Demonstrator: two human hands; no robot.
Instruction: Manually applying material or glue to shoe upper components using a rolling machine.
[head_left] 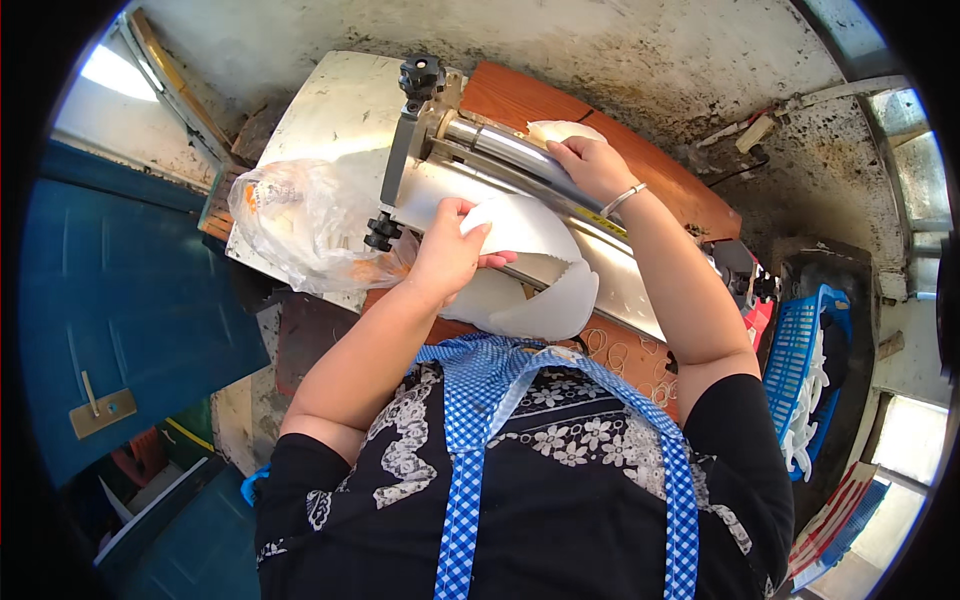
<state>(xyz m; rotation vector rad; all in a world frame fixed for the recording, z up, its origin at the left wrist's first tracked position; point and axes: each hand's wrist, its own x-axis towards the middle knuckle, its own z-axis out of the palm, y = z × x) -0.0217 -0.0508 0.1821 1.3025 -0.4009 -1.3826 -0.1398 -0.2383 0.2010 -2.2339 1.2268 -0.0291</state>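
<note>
On the near side of the roller machine [505, 145], the person's left hand [448, 250] grasps limp white sheets [545, 308], thumb above and fingers beneath, probably because their loose edges sag without support. They droop between the machine and the checked apron [480, 385], so room toward the body looks tight. The right hand [596, 172] reaches across the roller, its fingers at a pale piece [562, 131] on the machine's far side; whether it grips or merely steadies it, one cannot tell. A plastic bag [290, 220] crowds the machine's left end, a blue basket [797, 335] stands past its right end, and the brown board [665, 180] beyond it seems to offer the easiest reach.
</note>
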